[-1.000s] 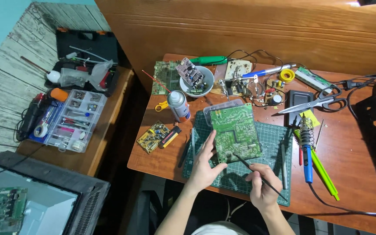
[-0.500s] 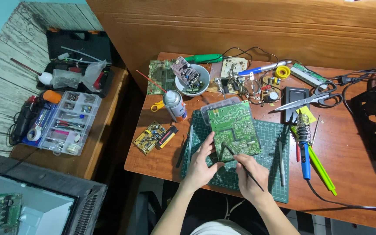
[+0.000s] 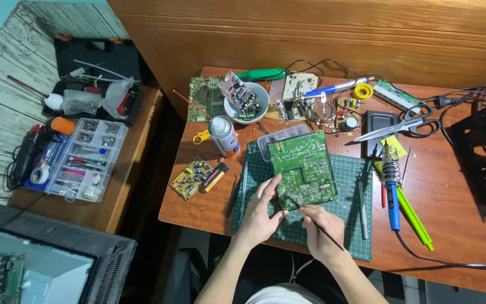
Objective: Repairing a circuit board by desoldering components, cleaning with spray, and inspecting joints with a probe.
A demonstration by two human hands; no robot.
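Nearest, the right hand pinches a thin dark brush, its grip clenched on the handle, tip touching the near edge of the green circuit board. Just left, the left hand has its fingers grasping the board's near left corner. The board lies tilted on the green cutting mat at the near middle of the worktop. Right of the mat lies a blue soldering iron. Farther left stand a spray can and a white bowl; scissors lie far right.
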